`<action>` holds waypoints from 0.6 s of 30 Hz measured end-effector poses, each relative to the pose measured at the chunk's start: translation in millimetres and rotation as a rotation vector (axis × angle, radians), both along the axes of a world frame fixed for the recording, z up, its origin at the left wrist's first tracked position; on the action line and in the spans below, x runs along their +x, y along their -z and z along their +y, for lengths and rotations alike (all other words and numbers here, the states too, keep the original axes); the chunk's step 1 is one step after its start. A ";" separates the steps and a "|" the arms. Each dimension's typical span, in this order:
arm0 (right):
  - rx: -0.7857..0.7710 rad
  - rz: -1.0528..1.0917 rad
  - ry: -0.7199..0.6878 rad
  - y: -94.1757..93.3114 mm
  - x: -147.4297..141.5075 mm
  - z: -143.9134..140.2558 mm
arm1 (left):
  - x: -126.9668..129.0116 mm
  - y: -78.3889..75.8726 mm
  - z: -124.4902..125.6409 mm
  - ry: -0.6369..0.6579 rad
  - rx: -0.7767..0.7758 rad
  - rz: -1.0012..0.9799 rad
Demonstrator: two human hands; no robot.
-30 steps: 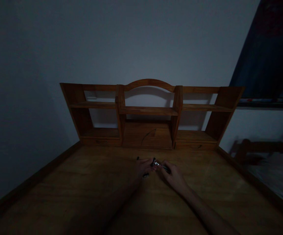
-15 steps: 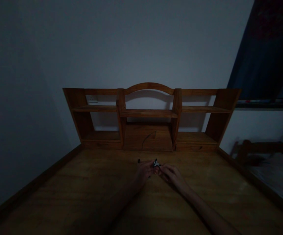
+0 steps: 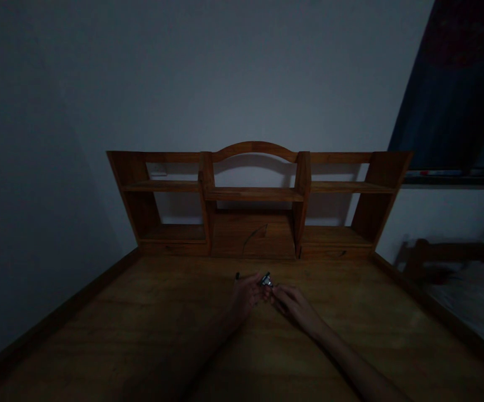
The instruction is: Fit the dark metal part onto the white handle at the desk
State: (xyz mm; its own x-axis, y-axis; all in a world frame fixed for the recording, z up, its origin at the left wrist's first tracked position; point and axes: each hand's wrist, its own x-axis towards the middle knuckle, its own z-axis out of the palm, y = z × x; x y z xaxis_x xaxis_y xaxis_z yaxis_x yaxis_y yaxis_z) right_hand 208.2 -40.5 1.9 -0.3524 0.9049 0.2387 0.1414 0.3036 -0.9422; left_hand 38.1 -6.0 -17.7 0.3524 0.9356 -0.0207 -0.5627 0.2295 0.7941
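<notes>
Right hand [image 3: 292, 301] pinches silver razor-like tool [image 3: 266, 281] over wooden surface [image 3: 363, 312]; left hand [image 3: 245, 295] beside it, grip impossible to tell. Two-handed handling seemingly in hand; steadiness likely called for next.

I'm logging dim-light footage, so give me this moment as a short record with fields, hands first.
Right hand: fingertips closed on the near end of a small metallic object
Left hand: fingers at the object's left side; grip unclear
Object type: too dark and small to tell
Beyond left hand: small dark item, unidentified
Surface: wooden desk, beneath both hands
Behind: wooden shelf unit, arched top rail in the middle
Far right: pale fabric
Lighting: dim
</notes>
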 end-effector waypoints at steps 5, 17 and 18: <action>0.166 -0.133 0.032 -7.1 1.3 -2.7 | 0.0 -2.2 -1.1 -0.015 -0.026 0.003; 0.255 -0.236 0.054 -15.4 5.3 -7.8 | 0.3 -1.4 -0.5 -0.043 -0.027 -0.006; 0.258 -0.239 0.056 -15.3 5.8 -7.8 | 0.7 -1.7 -0.7 -0.044 -0.029 0.020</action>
